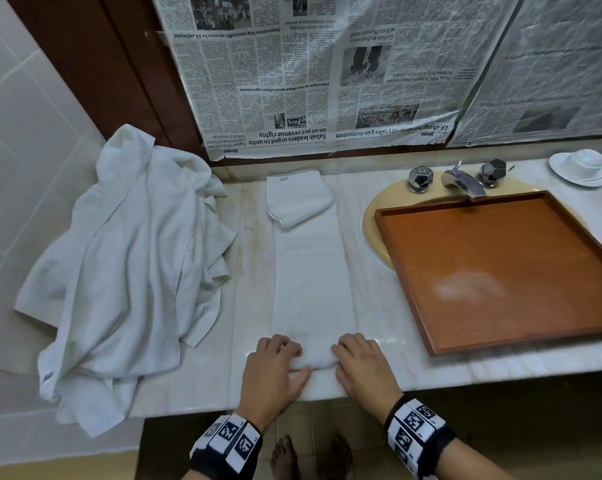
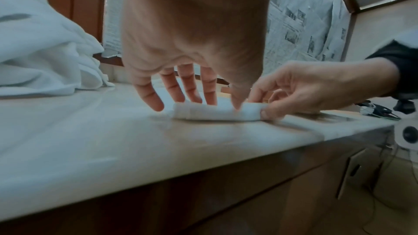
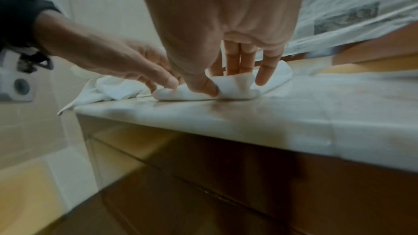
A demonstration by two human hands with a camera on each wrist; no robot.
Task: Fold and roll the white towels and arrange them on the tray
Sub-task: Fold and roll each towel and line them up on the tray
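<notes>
- Counter [image 1: 413, 372]: marble, runs the full width. I stand at its near edge.
- Heap of unfolded white towels [image 1: 126, 258] lies far left, spilling over the counter edge; untouched, well apart from my hands.
- Tray [image 1: 493, 268]: wooden, sits over the sink basin to my right. Nothing in it yet, only a pale smudge on its floor.
- Folded towel strip [image 1: 311, 268]: long and narrow, runs away from me between heap and tray. Its far end is doubled over near the wall.
- Roll [image 2: 217, 113] has just begun at the strip's near end, only a turn or so thick by my judgement.
- Left hand [image 1: 275, 367]: fingers curled over the roll's left end, thumb tucked behind.
- Right hand [image 1: 360, 363]: the same on the right end, thumb pinching the cloth.
- To do well: I should push both ends forward evenly, keep it tight, and mind the edges stay flush, or it may cone.
- Cup and saucer [image 1: 581, 166] at far right.
</notes>
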